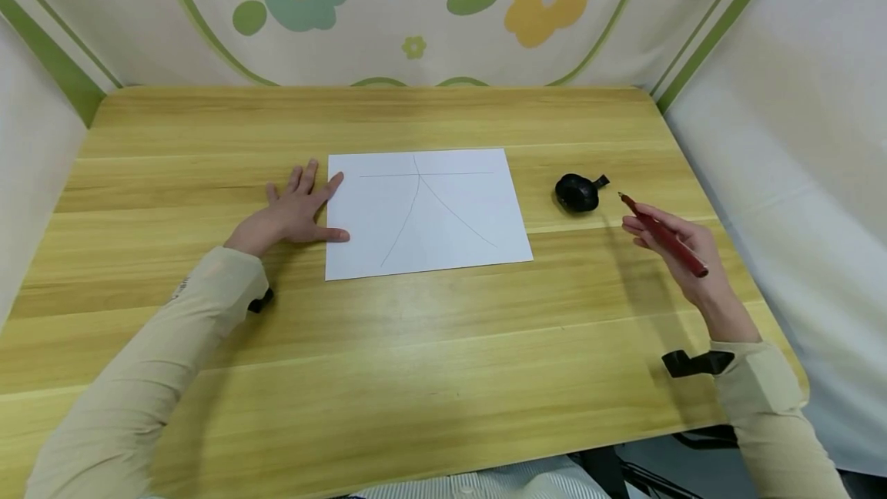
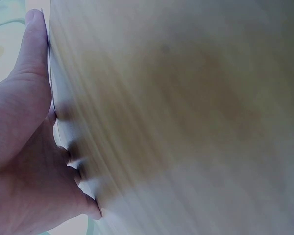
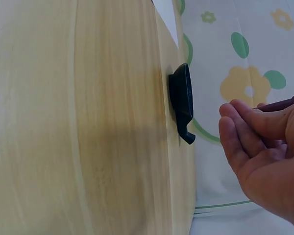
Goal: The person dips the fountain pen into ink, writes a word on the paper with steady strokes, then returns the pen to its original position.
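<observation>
A white sheet of paper (image 1: 457, 206) lies on the table, bearing thin drawn lines: one across near the top and several curves spreading from a crossing point. My left hand (image 1: 294, 214) rests with fingers spread at its left edge, thumb and index fingertip on the paper. In the left wrist view, the left hand (image 2: 27, 127) lies along the tabletop. On the right, my right hand (image 1: 682, 245) holds a dark red pen (image 1: 668, 239) above the table, tip toward a small black dish (image 1: 577, 193) with a short handle. The right wrist view shows the right hand (image 3: 264, 152) apart from the black dish (image 3: 182, 95).
The wooden table (image 1: 430, 376) has a back edge against a flower-printed cloth (image 1: 416, 14). A white cloth (image 1: 797, 137) hangs along the right side. Black bands or mounts (image 1: 696, 363) sit at the wrists.
</observation>
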`<state>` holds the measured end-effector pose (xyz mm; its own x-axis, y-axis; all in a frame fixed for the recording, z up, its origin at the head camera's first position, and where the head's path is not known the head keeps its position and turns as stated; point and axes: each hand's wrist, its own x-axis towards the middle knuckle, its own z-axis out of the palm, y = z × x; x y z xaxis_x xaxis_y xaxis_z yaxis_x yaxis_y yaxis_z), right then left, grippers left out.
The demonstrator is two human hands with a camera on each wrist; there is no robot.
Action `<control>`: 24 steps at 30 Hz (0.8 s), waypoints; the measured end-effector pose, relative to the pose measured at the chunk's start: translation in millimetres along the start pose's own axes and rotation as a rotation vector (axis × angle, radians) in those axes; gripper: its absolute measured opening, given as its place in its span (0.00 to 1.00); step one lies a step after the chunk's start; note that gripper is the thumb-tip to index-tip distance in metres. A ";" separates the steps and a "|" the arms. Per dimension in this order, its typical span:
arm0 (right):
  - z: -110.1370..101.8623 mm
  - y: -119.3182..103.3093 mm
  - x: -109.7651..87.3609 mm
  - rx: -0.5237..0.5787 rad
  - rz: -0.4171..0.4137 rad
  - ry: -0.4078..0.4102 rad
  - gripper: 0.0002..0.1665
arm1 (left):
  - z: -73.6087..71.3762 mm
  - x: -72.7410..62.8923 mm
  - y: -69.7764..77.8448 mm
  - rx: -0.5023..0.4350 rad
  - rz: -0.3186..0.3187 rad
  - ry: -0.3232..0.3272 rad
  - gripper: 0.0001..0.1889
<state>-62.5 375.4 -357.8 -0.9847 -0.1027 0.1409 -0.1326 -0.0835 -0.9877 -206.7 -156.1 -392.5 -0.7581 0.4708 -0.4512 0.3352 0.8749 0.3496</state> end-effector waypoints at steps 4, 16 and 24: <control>-2.3 0.5 -0.9 -0.038 -0.011 0.000 0.23 | 0.3 -0.1 -0.1 -0.002 0.003 -0.002 0.57; -9.8 3.8 -1.6 -0.417 0.037 0.123 0.23 | -0.8 0.7 0.0 -0.004 -0.003 -0.001 0.57; -12.1 6.2 2.4 -0.132 -0.122 0.310 0.16 | 0.4 2.7 -0.8 0.003 -0.006 -0.009 0.57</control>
<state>-67.1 386.6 -364.4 -0.9455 0.2075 0.2509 -0.2449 0.0544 -0.9680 -208.7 -155.5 -394.3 -0.7552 0.4667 -0.4603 0.3328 0.8780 0.3442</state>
